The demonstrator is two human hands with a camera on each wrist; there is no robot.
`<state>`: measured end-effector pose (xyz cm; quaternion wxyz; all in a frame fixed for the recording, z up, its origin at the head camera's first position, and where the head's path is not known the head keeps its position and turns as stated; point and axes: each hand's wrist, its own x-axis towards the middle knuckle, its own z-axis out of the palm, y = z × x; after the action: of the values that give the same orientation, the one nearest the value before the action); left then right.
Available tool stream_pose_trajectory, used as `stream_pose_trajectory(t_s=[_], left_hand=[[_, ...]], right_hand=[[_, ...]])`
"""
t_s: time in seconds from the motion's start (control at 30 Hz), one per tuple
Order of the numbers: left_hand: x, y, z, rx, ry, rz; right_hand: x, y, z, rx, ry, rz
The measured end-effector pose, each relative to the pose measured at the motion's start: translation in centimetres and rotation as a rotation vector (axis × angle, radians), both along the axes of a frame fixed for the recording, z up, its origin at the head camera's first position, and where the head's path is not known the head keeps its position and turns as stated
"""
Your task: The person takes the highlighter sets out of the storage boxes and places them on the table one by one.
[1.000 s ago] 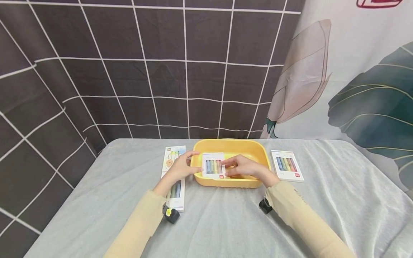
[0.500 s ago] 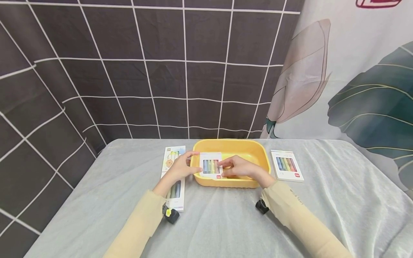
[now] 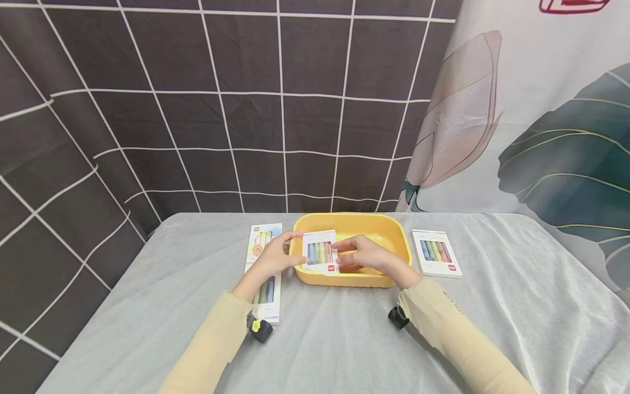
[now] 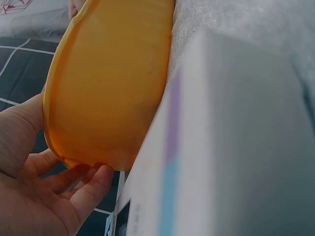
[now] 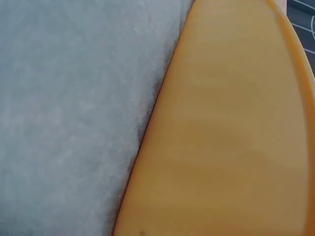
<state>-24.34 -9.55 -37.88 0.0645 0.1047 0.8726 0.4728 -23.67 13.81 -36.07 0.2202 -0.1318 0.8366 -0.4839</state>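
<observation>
My left hand [image 3: 274, 255] grips the left end of a yellow plastic basin [image 3: 364, 280], its fingers and thumb spread along the rim. In the left wrist view, the left hand's fingers [image 4: 93, 191] curl at the end of the basin's wall. With its thumb and fingers, my right hand [image 3: 366, 253] pinches the right edge of a small white box of colored sticks [image 3: 320, 253]. This box is inside the basin's left part, its windowed face up and slightly tilted. How far it sits above the basin floor cannot be told. The right wrist view is mostly basin and cloth.
A long white box [image 3: 266, 298] lies left of the basin, partly under my left forearm. Another small white box of colored sticks [image 3: 437, 253] lies to the right. Grey cloth [image 3: 325, 339] covers the table, and a dark checked curtain [image 3: 246, 120] hangs behind.
My right hand has shifted slightly left with the small box, which now sits nearer the basin's left end and is turned a little. My left hand has stayed on the rim.
</observation>
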Motion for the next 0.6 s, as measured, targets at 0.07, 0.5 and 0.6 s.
stream_pose_trajectory(t_s=[0.07,0.5,0.6], left_hand=[[0.01,0.0,0.01,0.0,0.003,-0.001],[-0.02,-0.02,-0.1,-0.014,0.002,0.012],[-0.01,-0.04,-0.13,-0.013,-0.004,0.012]], right_hand=[[0.09,-0.09,0.09,-0.027,-0.033,-0.031],[-0.06,-0.4,0.35,-0.034,0.043,-0.06],[-0.02,-0.61,0.3,-0.035,0.038,-0.035]])
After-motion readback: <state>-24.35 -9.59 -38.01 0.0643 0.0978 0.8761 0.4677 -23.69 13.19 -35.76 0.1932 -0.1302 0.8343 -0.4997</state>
